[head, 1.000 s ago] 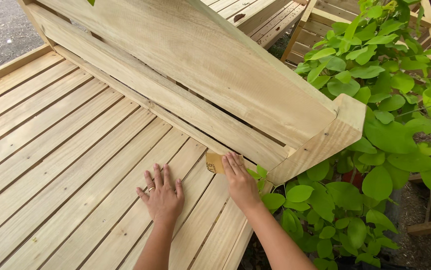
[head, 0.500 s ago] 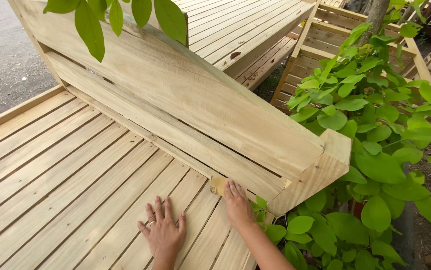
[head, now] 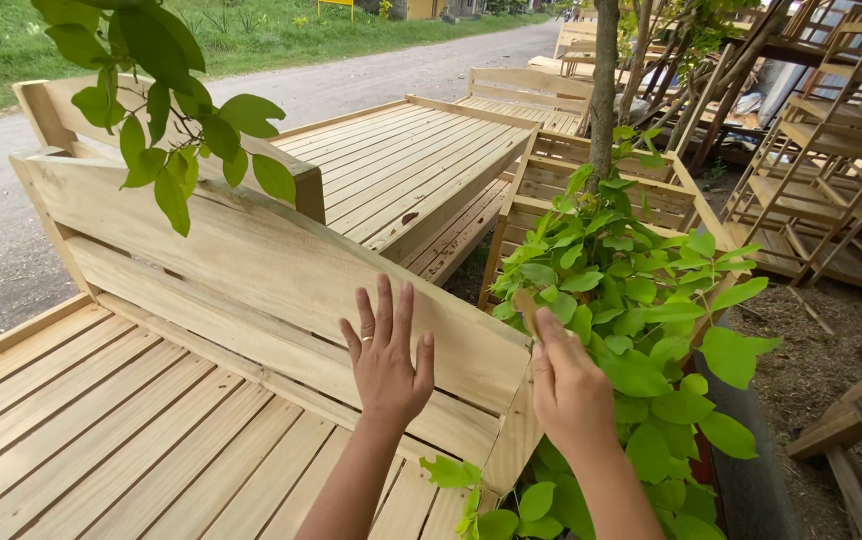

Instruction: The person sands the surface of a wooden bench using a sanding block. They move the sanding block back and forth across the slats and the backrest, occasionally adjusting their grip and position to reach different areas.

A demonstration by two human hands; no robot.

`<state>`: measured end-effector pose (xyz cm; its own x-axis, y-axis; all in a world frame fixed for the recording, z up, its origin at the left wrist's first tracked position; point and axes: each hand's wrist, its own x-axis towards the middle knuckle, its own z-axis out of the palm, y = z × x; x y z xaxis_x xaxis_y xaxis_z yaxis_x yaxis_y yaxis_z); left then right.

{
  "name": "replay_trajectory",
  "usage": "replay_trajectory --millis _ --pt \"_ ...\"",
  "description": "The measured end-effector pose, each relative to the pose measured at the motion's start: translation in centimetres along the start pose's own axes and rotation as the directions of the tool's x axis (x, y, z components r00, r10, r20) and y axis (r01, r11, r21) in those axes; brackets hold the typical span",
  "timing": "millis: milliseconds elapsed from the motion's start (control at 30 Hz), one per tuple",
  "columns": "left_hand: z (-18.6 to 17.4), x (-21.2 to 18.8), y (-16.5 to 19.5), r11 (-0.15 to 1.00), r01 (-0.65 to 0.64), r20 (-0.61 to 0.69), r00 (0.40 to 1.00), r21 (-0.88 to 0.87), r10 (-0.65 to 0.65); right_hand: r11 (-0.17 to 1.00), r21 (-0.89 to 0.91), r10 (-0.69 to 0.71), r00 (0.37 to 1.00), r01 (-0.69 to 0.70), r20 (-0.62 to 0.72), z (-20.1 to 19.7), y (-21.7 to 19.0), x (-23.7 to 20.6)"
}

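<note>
Outdoors in a yard full of unfinished pine furniture, the wooden bed frame [head: 151, 420] is sitting right in front, its headboard [head: 251, 270] standing up along the slats. Left hand [head: 388, 355] is hovering open, 5 fingers spread, in front of the headboard's top plank. Right hand [head: 569, 390] is pinching a small tan piece [head: 525, 303], fingers closed on it, just past the headboard's end beside the leafy bush [head: 641, 330].
</note>
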<state>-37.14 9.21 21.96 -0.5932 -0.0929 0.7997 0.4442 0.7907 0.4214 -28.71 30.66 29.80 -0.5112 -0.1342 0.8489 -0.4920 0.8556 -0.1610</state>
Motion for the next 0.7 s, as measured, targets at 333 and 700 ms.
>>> replay_trajectory --millis 333,700 --pt "-0.6 8.2 3.0 0.994 -0.098 -0.172 0.981 -0.056 0.087 0.987 0.135 0.021 0.905 -0.087 0.425 4.5 -1.8 4.9" --pt "-3.4 9.3 4.1 0.948 0.241 0.251 0.950 -0.209 -0.186 0.983 0.027 0.139 0.840 -0.180 0.524 3.7 -2.5 5.2"
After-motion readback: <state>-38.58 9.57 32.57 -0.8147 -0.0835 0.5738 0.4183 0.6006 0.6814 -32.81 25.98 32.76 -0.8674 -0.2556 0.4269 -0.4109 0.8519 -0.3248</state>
